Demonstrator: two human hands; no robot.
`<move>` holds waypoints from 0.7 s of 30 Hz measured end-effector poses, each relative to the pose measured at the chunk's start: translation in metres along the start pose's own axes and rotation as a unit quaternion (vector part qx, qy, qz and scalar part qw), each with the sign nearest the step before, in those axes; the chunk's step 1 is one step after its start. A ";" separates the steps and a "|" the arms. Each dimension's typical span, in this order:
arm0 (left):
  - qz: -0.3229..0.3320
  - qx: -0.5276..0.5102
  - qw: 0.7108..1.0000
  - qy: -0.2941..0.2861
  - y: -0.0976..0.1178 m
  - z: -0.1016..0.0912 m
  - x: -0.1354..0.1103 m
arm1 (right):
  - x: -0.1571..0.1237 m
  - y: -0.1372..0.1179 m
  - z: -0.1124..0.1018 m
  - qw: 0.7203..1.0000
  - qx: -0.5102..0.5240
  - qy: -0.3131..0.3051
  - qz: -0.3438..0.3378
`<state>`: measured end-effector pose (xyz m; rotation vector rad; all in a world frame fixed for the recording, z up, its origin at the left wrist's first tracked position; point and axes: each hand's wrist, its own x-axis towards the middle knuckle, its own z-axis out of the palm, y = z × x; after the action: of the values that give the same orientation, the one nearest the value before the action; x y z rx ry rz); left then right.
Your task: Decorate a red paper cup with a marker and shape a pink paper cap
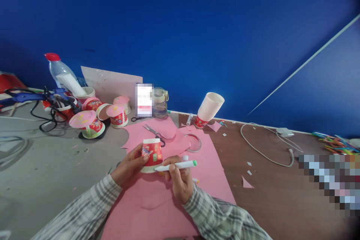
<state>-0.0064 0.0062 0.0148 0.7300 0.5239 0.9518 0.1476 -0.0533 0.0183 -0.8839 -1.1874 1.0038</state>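
One red cup (153, 153), inverted above the pink sheet (209, 195), gripped by left hand (129, 165); right hand (179, 180) grasping marker (185, 164) at cup's rim. Moving room: scrap-dotted brown tabletop (270, 210) right of sheet's edge.

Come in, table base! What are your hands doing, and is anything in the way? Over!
Left hand gripping upside-down red cup. Right hand holding marker, tip at cup's rim, contact unclear. Scissors just beyond cup, not blocking marker.
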 end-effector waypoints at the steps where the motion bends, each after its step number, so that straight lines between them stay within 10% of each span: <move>1: 0.000 0.000 1.000 -0.001 0.000 0.000 0.000 | 0.001 -0.001 0.000 1.000 -0.003 -0.002 0.000; 21: 0.002 -0.008 1.000 -0.016 0.001 0.001 0.000 | 0.003 -0.002 0.001 1.000 0.020 0.018 -0.008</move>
<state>-0.0065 0.0065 0.0160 0.7300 0.4865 0.9454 0.1474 -0.0514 0.0215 -0.8565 -1.1384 0.9926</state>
